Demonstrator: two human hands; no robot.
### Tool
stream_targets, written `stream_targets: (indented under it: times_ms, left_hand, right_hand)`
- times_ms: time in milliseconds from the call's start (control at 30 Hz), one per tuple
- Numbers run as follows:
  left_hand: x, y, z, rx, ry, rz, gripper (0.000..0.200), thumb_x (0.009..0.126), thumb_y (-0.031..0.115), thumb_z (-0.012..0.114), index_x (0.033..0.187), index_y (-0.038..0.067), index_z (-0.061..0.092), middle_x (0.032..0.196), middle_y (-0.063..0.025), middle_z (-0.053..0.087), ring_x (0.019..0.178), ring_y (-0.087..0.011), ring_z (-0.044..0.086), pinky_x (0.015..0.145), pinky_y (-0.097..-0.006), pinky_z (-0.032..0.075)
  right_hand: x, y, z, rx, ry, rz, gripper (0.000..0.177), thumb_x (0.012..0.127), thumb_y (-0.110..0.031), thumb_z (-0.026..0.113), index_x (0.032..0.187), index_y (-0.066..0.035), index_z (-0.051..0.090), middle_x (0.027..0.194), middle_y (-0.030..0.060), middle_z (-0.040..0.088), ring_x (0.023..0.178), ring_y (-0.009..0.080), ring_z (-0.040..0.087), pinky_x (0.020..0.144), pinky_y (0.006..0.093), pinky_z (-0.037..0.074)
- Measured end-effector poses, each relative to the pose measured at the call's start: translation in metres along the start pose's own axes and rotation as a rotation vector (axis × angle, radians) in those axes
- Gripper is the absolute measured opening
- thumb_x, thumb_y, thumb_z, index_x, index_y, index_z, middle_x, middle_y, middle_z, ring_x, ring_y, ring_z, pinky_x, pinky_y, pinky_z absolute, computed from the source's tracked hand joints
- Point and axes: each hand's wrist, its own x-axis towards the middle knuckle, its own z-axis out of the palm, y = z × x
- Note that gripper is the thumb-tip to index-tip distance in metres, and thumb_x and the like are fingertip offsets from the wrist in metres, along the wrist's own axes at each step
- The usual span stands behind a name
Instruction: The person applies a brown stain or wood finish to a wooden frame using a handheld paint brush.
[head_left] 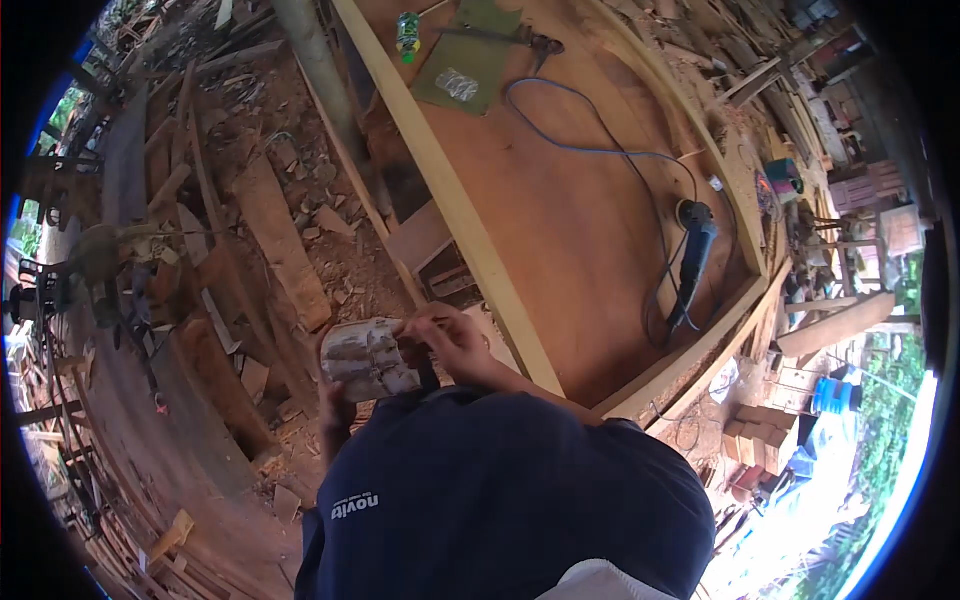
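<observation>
A round can-like container [368,360], smeared white and brown, is held in front of my dark blue shirt. My left hand [338,402] is closed around its lower left side, with most of the fingers hidden behind it. At the container's right end, my right hand [450,338] has its fingers bent and pressed together. Whatever those fingers hold, if anything, is too small to make out. The wooden frame rail [450,200] of a large panel runs just beyond my right hand.
On the brown panel [560,250] lie a blue angle grinder [694,255] with its cord, a green sheet [470,60], a clamp-like tool [543,45] and a green bottle [408,38]. Boards [280,240] and wood scraps cover the ground at left. A post [325,75] stands ahead.
</observation>
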Motion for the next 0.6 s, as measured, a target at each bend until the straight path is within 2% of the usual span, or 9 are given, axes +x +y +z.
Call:
stream_targets:
  times_ms: [67,133,200,233,300,400,433,500,600]
  left_hand:
    - [-0.002,-0.011,-0.008,-0.044,0.054,-0.003,0.091,0.074,0.052,0.067,0.145,0.008,0.029,0.134,-0.0129,0.045,0.125,-0.0294,0.046,0.106,-0.0451,0.037]
    - [-0.004,-0.036,-0.036,-0.325,0.065,-0.098,0.093,0.074,0.049,0.067,0.147,0.007,0.028,0.138,-0.0133,0.045,0.127,-0.0295,0.046,0.107,-0.0454,0.037]
    - [0.002,-0.039,-0.043,-0.386,0.073,-0.186,0.090,0.076,0.055,0.061,0.144,0.005,0.032,0.138,-0.0140,0.046,0.127,-0.0309,0.046,0.107,-0.0466,0.036]
    - [0.009,-0.036,-0.043,-0.442,0.080,-0.267,0.089,0.079,0.062,0.054,0.142,0.003,0.035,0.138,-0.0147,0.046,0.128,-0.0322,0.045,0.108,-0.0479,0.035]
    - [0.030,-0.035,-0.042,-0.460,0.021,-0.267,0.088,0.080,0.063,0.051,0.142,0.003,0.036,0.140,-0.0148,0.046,0.129,-0.0322,0.044,0.108,-0.0479,0.034]
    - [0.064,-0.026,-0.026,-0.468,-0.073,-0.253,0.086,0.082,0.064,0.047,0.141,0.002,0.037,0.142,-0.0151,0.045,0.131,-0.0320,0.043,0.110,-0.0479,0.033]
    - [0.074,-0.025,-0.024,-0.500,-0.104,-0.298,0.085,0.081,0.062,0.051,0.141,0.004,0.037,0.141,-0.0144,0.046,0.130,-0.0319,0.044,0.109,-0.0479,0.034]
    - [0.093,-0.038,-0.038,-0.594,-0.229,-0.347,0.083,0.080,0.058,0.055,0.142,0.005,0.037,0.140,-0.0135,0.048,0.129,-0.0313,0.046,0.108,-0.0474,0.036]
    - [0.114,-0.033,-0.040,-0.551,-0.181,-0.363,0.080,0.081,0.056,0.054,0.142,0.006,0.038,0.139,-0.0136,0.048,0.128,-0.0309,0.047,0.107,-0.0468,0.037]
  right_hand:
    - [-0.006,-0.018,-0.005,0.572,0.046,0.190,0.021,0.102,-0.020,0.047,0.107,0.000,0.054,0.104,0.0142,0.066,0.081,0.0185,0.068,0.069,0.0313,0.057]
    - [-0.006,-0.010,-0.002,0.553,0.083,0.136,0.022,0.102,-0.021,0.046,0.104,0.000,0.053,0.104,0.0147,0.066,0.081,0.0210,0.069,0.069,0.0325,0.057]
    - [-0.003,-0.009,0.002,0.063,0.031,0.131,0.024,0.103,-0.022,0.042,0.102,0.000,0.051,0.105,0.0165,0.065,0.078,0.0224,0.069,0.068,0.0339,0.058]
    - [-0.002,-0.011,0.002,0.058,0.037,0.135,0.024,0.103,-0.022,0.042,0.102,0.000,0.051,0.105,0.0165,0.065,0.078,0.0224,0.069,0.068,0.0339,0.058]
    - [0.004,-0.017,0.001,0.175,0.017,0.368,0.024,0.103,-0.021,0.041,0.103,0.001,0.052,0.104,0.0165,0.065,0.079,0.0224,0.068,0.069,0.0340,0.058]
    - [0.016,-0.038,-0.001,0.328,0.148,0.325,0.025,0.103,-0.021,0.042,0.104,0.001,0.053,0.105,0.0152,0.066,0.081,0.0213,0.068,0.071,0.0329,0.058]
    - [0.020,-0.036,-0.001,0.327,0.164,0.323,0.025,0.103,-0.021,0.042,0.104,0.001,0.053,0.105,0.0152,0.066,0.081,0.0213,0.068,0.071,0.0329,0.058]
    - [0.027,-0.028,0.001,0.084,0.342,0.152,0.027,0.103,-0.022,0.042,0.106,0.002,0.054,0.106,0.0155,0.065,0.082,0.0215,0.068,0.073,0.0333,0.058]
    - [0.042,-0.031,0.013,0.012,0.370,0.145,0.029,0.104,-0.023,0.041,0.106,0.002,0.054,0.108,0.0164,0.065,0.081,0.0222,0.068,0.074,0.0339,0.058]
